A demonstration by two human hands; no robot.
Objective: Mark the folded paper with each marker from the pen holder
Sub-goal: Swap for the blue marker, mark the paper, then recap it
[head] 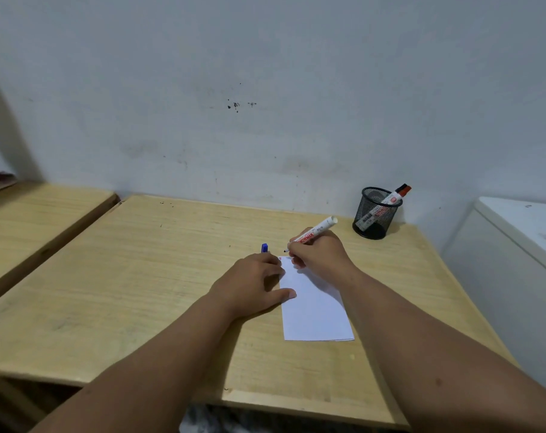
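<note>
Lying nearest on the wooden desk (pixel 115 276): the folded paper (pixel 315 307), long axis running away from the body, near edge free, far left corner being worked. Pressing down on its left edge, the left hand (pixel 249 285), thumb resting on the sheet, fingers curled over something with a blue cap (pixel 264 247) poking out past the knuckles; judging this to be a marker's cap being kept aside, though mostly hidden. Gripping the uncapped marker (pixel 315 232) in a writing hold just beyond, the right hand (pixel 320 253), fingers wrapped round the barrel, tip angling down and left to the paper's far corner, tail pointing up and right. Touching or nearly touching the sheet there; hard to tell which, though small dark marks seem to be showing at that corner.

Standing farther back and to the right, near the wall, the mesh pen holder (pixel 374 214), with a red-capped marker (pixel 396 195) leaning inside. Lying right along the line of the held marker's tail, and clearly closer to the right hand, so probably calling for a short reach back-right for the swap.
</note>
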